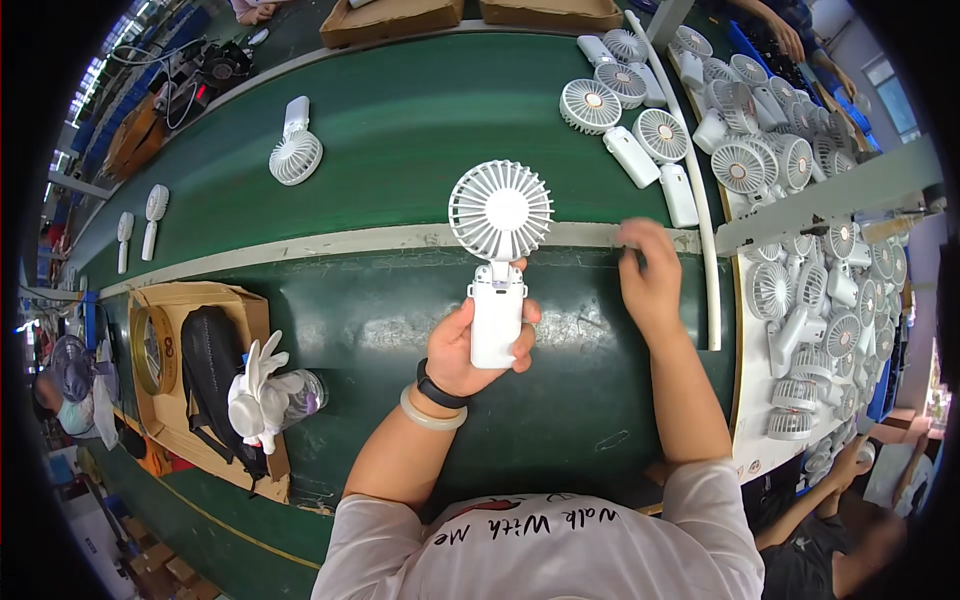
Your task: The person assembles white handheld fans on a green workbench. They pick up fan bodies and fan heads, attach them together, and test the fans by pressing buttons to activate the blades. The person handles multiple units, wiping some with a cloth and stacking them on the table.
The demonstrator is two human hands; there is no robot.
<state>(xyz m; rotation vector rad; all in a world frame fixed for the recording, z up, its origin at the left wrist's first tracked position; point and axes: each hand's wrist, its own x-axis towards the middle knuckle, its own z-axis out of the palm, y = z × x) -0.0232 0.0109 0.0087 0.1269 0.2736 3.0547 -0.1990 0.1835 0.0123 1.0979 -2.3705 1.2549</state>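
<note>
A white handheld fan (497,318) stands upright in my left hand (455,352), whose fingers wrap round its handle. Its round grille points away from my body, with the slotted side toward the view. My right hand (650,275) hovers over the near edge of the green conveyor belt (400,130), fingers loosely curled and apart, with nothing visible in them. Nearest to it is a long white tube (708,250) along the right side. On the belt beyond lies a group of white fans (630,150).
Many white fans (800,290) pile up on the right-hand table. More fans (296,155) lie on the belt at left. A cardboard box (215,295) holds a black case (212,355) and a tape roll (152,350); a white rabbit-shaped item (262,395) is beside it. Other people work at right.
</note>
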